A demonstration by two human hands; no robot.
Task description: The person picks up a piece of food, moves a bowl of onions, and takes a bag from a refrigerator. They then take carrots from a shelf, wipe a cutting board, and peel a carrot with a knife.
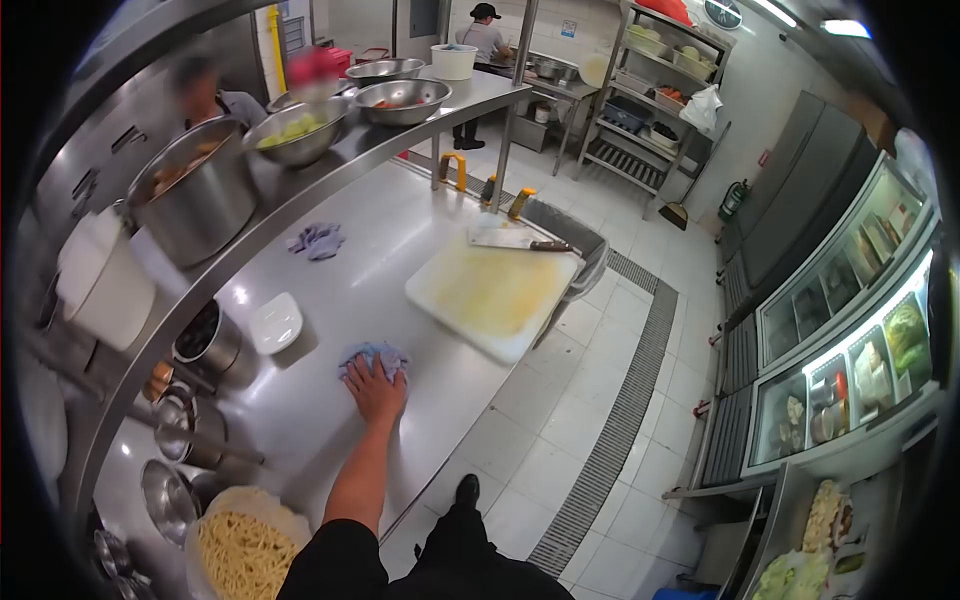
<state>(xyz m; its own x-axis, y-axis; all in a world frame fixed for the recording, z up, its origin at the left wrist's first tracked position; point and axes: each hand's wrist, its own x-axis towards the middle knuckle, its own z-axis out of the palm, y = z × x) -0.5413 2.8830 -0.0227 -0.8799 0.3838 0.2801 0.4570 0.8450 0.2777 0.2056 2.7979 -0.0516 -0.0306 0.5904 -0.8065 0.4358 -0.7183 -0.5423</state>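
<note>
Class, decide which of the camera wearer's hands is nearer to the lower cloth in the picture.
Left: the left hand lies on the cloth; the right hand is out of view.

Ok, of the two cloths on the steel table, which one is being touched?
The nearer cloth, under the person's left hand; the farther cloth, crumpled beyond the white dish, has no hand on it.

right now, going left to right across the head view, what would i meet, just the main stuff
White tub, white dish, left hand resting on a bluish cloth, cutting board, fire extinguisher, lit display fridge.
</note>
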